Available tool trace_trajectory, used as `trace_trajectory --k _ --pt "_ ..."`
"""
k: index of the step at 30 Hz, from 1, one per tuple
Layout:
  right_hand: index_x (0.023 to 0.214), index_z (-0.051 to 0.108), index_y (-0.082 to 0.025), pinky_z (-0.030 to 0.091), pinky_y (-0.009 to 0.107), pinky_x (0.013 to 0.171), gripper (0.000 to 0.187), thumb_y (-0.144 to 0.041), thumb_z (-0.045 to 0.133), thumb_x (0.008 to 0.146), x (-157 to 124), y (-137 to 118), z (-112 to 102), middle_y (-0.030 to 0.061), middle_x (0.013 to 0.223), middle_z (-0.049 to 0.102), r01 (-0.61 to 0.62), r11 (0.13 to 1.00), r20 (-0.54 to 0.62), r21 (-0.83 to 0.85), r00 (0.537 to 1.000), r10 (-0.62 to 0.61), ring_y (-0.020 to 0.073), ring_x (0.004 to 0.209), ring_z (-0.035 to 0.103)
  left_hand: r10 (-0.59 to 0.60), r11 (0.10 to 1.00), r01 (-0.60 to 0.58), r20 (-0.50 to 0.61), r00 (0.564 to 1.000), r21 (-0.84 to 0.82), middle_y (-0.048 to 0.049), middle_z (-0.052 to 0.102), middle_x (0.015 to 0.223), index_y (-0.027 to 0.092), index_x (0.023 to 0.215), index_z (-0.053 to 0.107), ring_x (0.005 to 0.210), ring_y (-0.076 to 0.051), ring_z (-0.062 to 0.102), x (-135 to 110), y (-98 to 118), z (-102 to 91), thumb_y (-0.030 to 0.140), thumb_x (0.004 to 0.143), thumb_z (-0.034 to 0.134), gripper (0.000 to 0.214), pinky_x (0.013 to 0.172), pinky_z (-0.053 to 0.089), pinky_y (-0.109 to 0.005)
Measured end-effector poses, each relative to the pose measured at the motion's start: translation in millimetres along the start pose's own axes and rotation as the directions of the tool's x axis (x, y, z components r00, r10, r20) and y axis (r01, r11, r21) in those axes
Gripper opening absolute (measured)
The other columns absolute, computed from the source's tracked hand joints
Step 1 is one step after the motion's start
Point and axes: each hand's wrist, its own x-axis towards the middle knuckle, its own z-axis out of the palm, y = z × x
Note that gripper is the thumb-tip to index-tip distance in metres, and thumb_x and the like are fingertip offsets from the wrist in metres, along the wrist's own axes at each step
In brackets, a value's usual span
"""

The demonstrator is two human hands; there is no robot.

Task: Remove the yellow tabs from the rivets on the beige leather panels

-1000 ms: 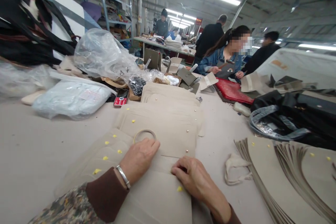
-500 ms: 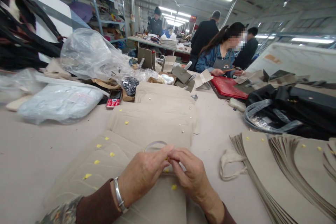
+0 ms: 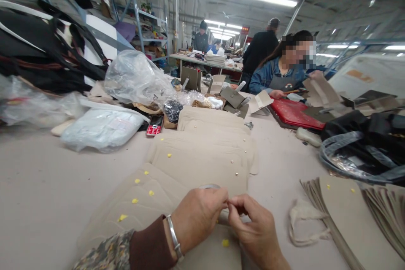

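My left hand (image 3: 199,216), with a metal bangle at the wrist, is closed around what looks like a roll of tape (image 3: 210,186); only its curved rim shows behind the knuckles. Close by on the right, my right hand (image 3: 257,228) pinches at the left fingertips; what lies in that pinch is too small to make out. Both hands are above overlapping beige panels (image 3: 202,148). Small yellow bits dot these panels, one yellow bit (image 3: 225,243) lying just below the hands. Metal studs show on the farther panels.
Fanned beige strips (image 3: 344,211) and a cloth loop (image 3: 305,223) lie right, below black bags (image 3: 363,143). On the left are a plastic-wrapped packet (image 3: 103,128) and red-keyed phone (image 3: 155,126). Across the table, a co-worker (image 3: 281,67) sits behind a red pad (image 3: 297,113).
The view has turned left, so the scene sits farther right. My fingertips have come slightly apart into a finer pinch, and less of the roll's rim shows. The co-worker now lifts a beige piece.
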Motion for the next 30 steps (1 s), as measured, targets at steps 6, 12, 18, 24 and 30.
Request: trace_trajectory --k 6,12,18,24,30 --pt "0.067 0.062 -0.017 0.045 0.022 0.045 0.023 -0.037 0.062 0.078 6 -1 1 -0.0010 0.049 0.060 -0.481 0.801 0.121 0.357 0.874 0.471 0.0129 0.044 0.055 0.177 0.983 -0.165 -0.181 0.967 0.081 0.0007 0.053 0.068 0.020 0.080 0.046 0.056 -0.015 0.048 0 3 6.6 0.011 0.093 0.037 0.018 0.050 0.031 -0.026" --pt "0.073 0.066 -0.013 0.048 0.024 0.048 0.036 -0.048 0.074 0.068 10 32 -18 0.0001 0.055 0.062 -0.647 0.645 0.177 0.407 0.748 0.640 0.0119 0.045 0.056 0.125 0.983 -0.100 -0.157 0.980 0.157 -0.0005 0.054 0.072 0.019 0.084 0.050 0.063 -0.016 0.050 3 2 12.1 0.014 0.097 0.039 0.017 0.055 0.037 -0.026" --pt "0.074 0.068 -0.012 0.044 0.021 0.045 0.041 -0.052 0.073 0.069 -2 45 -22 -0.0006 0.055 0.061 -0.696 0.652 0.275 0.301 0.718 0.640 0.0097 0.044 0.053 -0.033 0.961 -0.017 0.177 0.984 0.277 -0.0045 0.059 0.086 0.018 0.088 0.054 0.077 -0.021 0.053 7 -11 22.4 0.012 0.093 0.047 0.010 0.062 0.045 -0.030" --pt "0.074 0.068 -0.016 0.041 0.022 0.047 0.030 -0.043 0.059 0.082 -1 39 -16 -0.0011 0.055 0.060 -0.565 0.824 0.255 -0.033 0.793 0.554 0.0119 0.047 0.052 -0.057 0.962 -0.006 0.221 0.973 0.275 -0.0063 0.058 0.087 0.018 0.087 0.054 0.079 -0.023 0.051 7 -9 21.3 0.012 0.092 0.048 0.010 0.063 0.046 -0.032" --pt "0.072 0.067 -0.018 0.043 0.024 0.057 0.022 -0.031 0.054 0.084 4 35 -11 0.0015 0.064 0.067 -0.359 0.904 0.215 -0.233 0.887 0.408 0.0148 0.057 0.059 -0.076 0.959 0.013 0.214 0.974 0.283 -0.0065 0.056 0.085 0.018 0.088 0.054 0.079 -0.023 0.050 4 -10 22.5 0.008 0.092 0.045 0.014 0.063 0.044 -0.033"
